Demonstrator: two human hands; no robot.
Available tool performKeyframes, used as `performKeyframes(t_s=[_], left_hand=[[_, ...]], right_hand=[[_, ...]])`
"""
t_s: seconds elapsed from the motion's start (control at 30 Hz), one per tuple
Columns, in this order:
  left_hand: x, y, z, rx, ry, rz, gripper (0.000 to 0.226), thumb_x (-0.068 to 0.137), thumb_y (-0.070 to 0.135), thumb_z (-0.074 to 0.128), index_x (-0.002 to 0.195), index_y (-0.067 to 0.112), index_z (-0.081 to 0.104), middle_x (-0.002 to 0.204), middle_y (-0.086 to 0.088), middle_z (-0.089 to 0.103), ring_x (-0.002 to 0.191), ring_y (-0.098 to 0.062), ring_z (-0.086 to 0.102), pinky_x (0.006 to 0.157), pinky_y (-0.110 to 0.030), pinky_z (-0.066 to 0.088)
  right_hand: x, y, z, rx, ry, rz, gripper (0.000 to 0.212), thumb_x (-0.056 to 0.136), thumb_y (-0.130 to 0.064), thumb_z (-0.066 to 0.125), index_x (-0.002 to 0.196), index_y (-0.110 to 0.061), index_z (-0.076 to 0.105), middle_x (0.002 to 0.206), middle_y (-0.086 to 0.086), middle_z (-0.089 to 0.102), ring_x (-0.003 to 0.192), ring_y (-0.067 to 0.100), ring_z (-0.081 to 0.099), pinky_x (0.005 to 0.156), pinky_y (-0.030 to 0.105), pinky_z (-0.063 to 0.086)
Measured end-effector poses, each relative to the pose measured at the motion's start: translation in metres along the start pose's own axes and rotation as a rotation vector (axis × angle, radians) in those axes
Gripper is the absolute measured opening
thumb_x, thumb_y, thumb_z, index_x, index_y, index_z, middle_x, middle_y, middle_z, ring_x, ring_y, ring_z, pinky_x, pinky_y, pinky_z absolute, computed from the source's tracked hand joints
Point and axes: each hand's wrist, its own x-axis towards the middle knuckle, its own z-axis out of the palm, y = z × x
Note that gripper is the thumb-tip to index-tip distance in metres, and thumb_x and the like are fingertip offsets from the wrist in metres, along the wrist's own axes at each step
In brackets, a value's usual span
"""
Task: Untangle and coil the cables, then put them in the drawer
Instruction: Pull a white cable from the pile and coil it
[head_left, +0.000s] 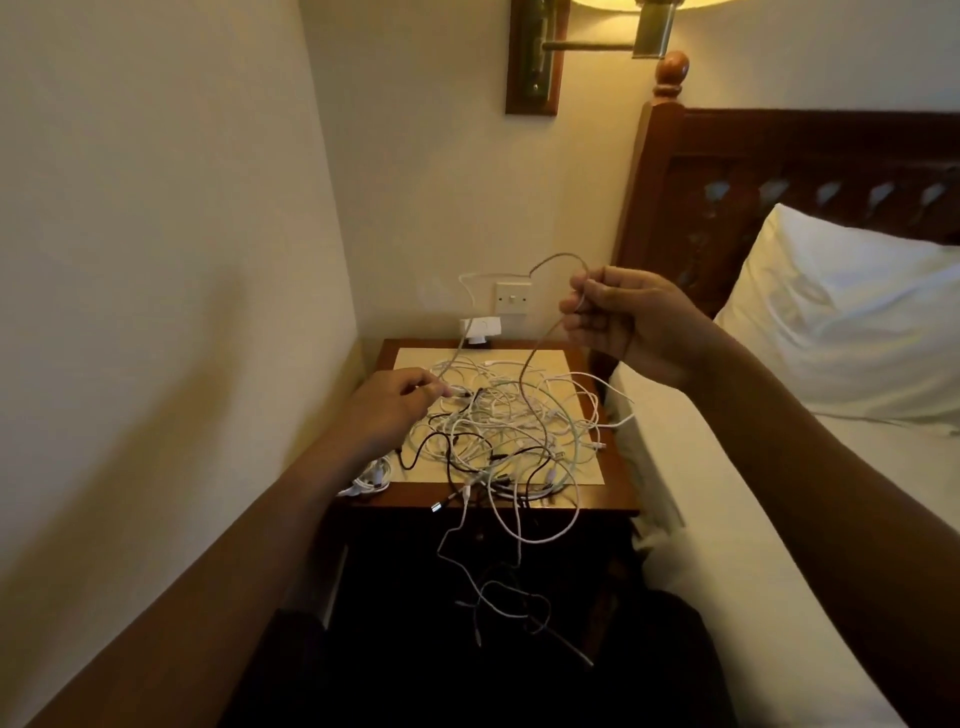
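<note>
Cables (498, 431), where do they lie?

Heaped in one tangle on the worktop (618, 470), mostly white with a few black strands. They spread over a pale mat (571, 366) that covers its middle. Several loops (521, 540) spill over the front edge and hang down before the dark front of the stand.

And the hands?

The right hand (623, 322) is raised above the back right corner, fingers curled round a grey cable (560, 254). That cable arches up over the hand, and a strand of it drops from the fist back into the heap. The left hand (395, 405) is low at the left edge, fingertips pinching a white cable end (452, 391) at the rim of the tangle.

Anything set apart?

A small white bundle (369, 480) lies at the front left corner, partly hidden behind the left forearm. Whether it is neatly coiled I cannot tell.

The drawer?

Too dark below the front edge to make it out.

Round about?

A white adapter (480, 330) sits at the wall just behind the back edge, with a thin white lead rising from it, and a switch plate (513, 299) is just beside it. A bed (727, 519) runs close along the right edge, with a white pillow (841, 322) against a carved wooden headboard (779, 166). A lit wall lamp (654, 31) hangs above.
</note>
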Motion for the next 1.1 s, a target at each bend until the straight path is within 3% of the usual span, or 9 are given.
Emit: performKeyframes(t_s=[0.17, 0.27, 0.5, 0.57, 0.67, 0.83, 0.93, 1.0, 1.1], left_hand=[[-0.002, 0.003, 0.007, -0.050, -0.026, -0.020, 0.024, 0.106, 0.030, 0.051, 0.102, 0.026, 0.074, 0.052, 0.020, 0.053, 0.045, -0.002, 0.036, 0.054, -0.028, 0.030], [-0.007, 0.002, 0.008, -0.089, -0.022, -0.020, 0.024, 0.107, 0.028, 0.050, 0.104, 0.025, 0.074, 0.047, 0.021, 0.047, 0.043, -0.003, 0.037, 0.052, -0.029, 0.029], [-0.015, 0.006, 0.003, -0.096, 0.042, -0.009, 0.023, 0.107, 0.027, 0.051, 0.104, 0.026, 0.074, 0.047, 0.019, 0.048, 0.042, -0.001, 0.040, 0.049, -0.021, 0.030], [-0.018, 0.014, 0.002, -0.094, 0.050, 0.008, 0.023, 0.107, 0.028, 0.051, 0.106, 0.026, 0.074, 0.050, 0.022, 0.052, 0.042, 0.002, 0.044, 0.049, -0.021, 0.031], [-0.023, 0.032, 0.001, -0.023, 0.027, 0.106, 0.021, 0.105, 0.034, 0.054, 0.102, 0.033, 0.075, 0.060, 0.016, 0.055, 0.045, -0.004, 0.042, 0.047, -0.016, 0.031], [-0.026, 0.072, 0.009, 0.055, -0.128, 0.279, 0.023, 0.099, 0.046, 0.060, 0.094, 0.031, 0.077, 0.059, 0.009, 0.049, 0.053, -0.007, 0.039, 0.049, -0.020, 0.029], [-0.021, 0.083, 0.007, 0.084, -0.078, 0.305, 0.025, 0.097, 0.045, 0.064, 0.090, 0.025, 0.077, 0.060, 0.006, 0.050, 0.051, -0.007, 0.037, 0.048, -0.021, 0.028], [-0.023, 0.078, -0.003, 0.131, -0.039, 0.264, 0.024, 0.098, 0.042, 0.063, 0.088, 0.024, 0.076, 0.063, 0.002, 0.051, 0.052, -0.006, 0.038, 0.047, -0.019, 0.028], [-0.035, 0.059, -0.016, 0.170, -0.172, 0.112, 0.030, 0.101, 0.044, 0.058, 0.088, 0.025, 0.077, 0.071, -0.004, 0.055, 0.060, -0.013, 0.045, 0.053, -0.022, 0.033]], right_hand=[[0.001, 0.042, -0.031, -0.993, -0.040, 0.284, 0.021, 0.106, -0.016, 0.054, 0.107, -0.013, 0.074, 0.079, 0.008, 0.071, 0.068, 0.020, 0.063, 0.062, 0.029, 0.053], [-0.008, 0.056, -0.039, -1.159, -0.151, 0.437, 0.021, 0.102, -0.029, 0.062, 0.102, -0.020, 0.081, 0.070, -0.002, 0.064, 0.063, 0.012, 0.054, 0.057, 0.024, 0.046], [-0.034, 0.016, -0.057, -0.422, -0.046, 0.237, 0.036, 0.101, -0.025, 0.054, 0.114, 0.003, 0.071, 0.053, -0.003, 0.040, 0.048, 0.010, 0.034, 0.046, 0.021, 0.032], [-0.031, 0.008, -0.068, -0.669, 0.093, 0.206, 0.027, 0.105, -0.022, 0.053, 0.108, -0.007, 0.076, 0.060, 0.001, 0.055, 0.056, 0.015, 0.046, 0.054, 0.026, 0.037], [-0.029, 0.007, -0.073, -1.272, 0.101, 0.345, 0.017, 0.102, -0.016, 0.061, 0.116, -0.015, 0.073, 0.105, 0.003, 0.072, 0.100, 0.021, 0.065, 0.078, 0.031, 0.050], [-0.036, 0.018, -0.003, -1.016, -0.108, 0.046, 0.047, 0.101, -0.034, 0.063, 0.147, -0.027, 0.052, 0.139, -0.006, 0.062, 0.126, 0.010, 0.059, 0.104, 0.035, 0.050], [-0.032, 0.035, 0.030, -0.914, -0.177, -0.056, 0.024, 0.107, -0.032, 0.053, 0.127, -0.025, 0.064, 0.100, -0.006, 0.074, 0.090, 0.007, 0.070, 0.079, 0.029, 0.058], [-0.030, 0.042, 0.030, -0.819, -0.102, -0.104, 0.023, 0.109, -0.028, 0.049, 0.108, -0.023, 0.072, 0.071, -0.007, 0.059, 0.058, 0.003, 0.054, 0.055, 0.021, 0.047], [-0.030, 0.051, 0.010, -0.716, 0.014, -0.129, 0.030, 0.108, -0.033, 0.049, 0.095, -0.023, 0.074, 0.061, -0.004, 0.046, 0.053, 0.010, 0.038, 0.048, 0.021, 0.034]])
